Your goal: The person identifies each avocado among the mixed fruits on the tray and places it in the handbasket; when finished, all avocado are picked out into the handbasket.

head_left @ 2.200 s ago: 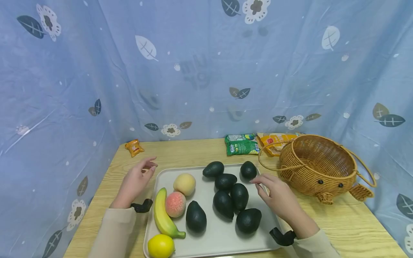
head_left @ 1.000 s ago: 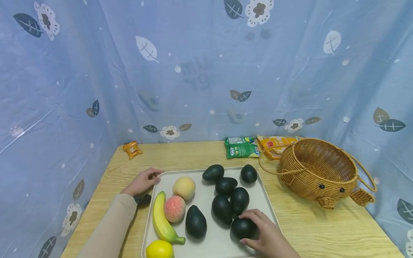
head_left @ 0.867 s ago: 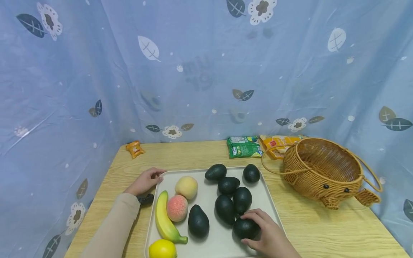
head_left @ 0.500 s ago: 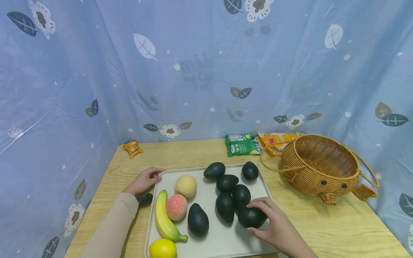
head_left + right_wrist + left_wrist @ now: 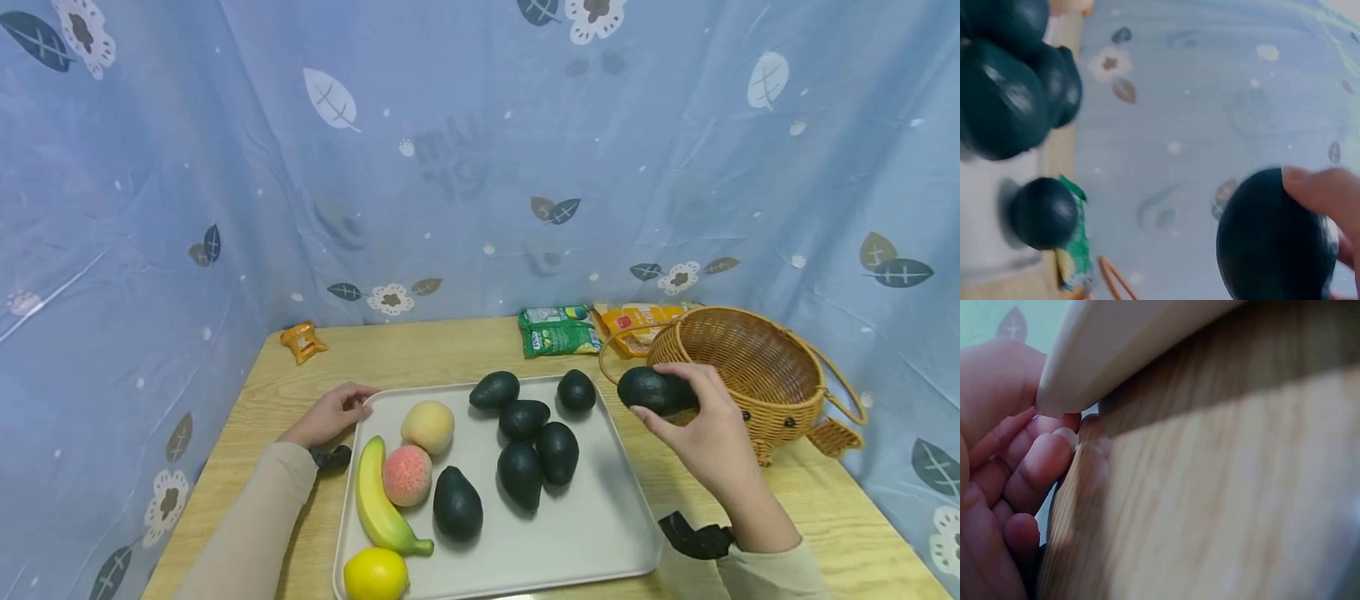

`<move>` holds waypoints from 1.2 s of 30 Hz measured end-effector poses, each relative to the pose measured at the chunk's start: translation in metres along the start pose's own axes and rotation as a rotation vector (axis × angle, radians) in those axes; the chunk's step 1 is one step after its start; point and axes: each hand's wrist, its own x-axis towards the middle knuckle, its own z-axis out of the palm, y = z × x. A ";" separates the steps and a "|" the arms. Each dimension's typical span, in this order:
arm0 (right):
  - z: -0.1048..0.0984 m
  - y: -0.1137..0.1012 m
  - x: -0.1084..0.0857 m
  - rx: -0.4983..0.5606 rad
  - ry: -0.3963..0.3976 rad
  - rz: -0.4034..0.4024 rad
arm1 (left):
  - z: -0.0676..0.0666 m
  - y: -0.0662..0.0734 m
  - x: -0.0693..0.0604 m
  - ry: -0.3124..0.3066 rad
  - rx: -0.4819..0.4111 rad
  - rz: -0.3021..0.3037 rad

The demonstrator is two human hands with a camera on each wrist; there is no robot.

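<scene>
My right hand (image 5: 708, 417) grips a dark green avocado (image 5: 654, 391) in the air, right of the tray and just in front of the wicker basket (image 5: 738, 367). The right wrist view shows the same avocado (image 5: 1275, 240) with fingertips at its side. At the far left corner of the pale tray (image 5: 600, 533), my left hand (image 5: 330, 417) holds the rim. The left wrist view has its curled fingers (image 5: 1041, 462) against the tray edge (image 5: 1085, 369). On the tray lie several more avocados (image 5: 519, 475), a banana (image 5: 382, 500), a lemon (image 5: 377, 573), a pink peach (image 5: 407, 475) and a yellow peach (image 5: 428, 427).
A green snack bag (image 5: 560, 332) and an orange snack bag (image 5: 637, 321) lie at the back of the wooden table (image 5: 420, 354). One small orange packet (image 5: 303, 342) is at the back left. The basket's handle loop leans toward the tray. A blue curtain (image 5: 465, 167) hangs behind.
My right hand took hold of the front right avocado, lifted it off the tray and carried it right and back to the basket. My left hand came down onto the tray's corner and stayed.
</scene>
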 end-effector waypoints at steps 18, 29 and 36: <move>-0.039 0.059 0.048 -0.154 0.058 0.455 | 0.002 -0.002 0.001 -0.004 0.001 -0.003; -0.034 0.074 0.048 -0.228 0.003 0.473 | -0.004 0.004 0.000 -0.015 -0.014 0.002; -0.036 0.075 0.044 -0.237 -0.019 0.455 | -0.002 0.003 0.001 -0.024 -0.020 -0.001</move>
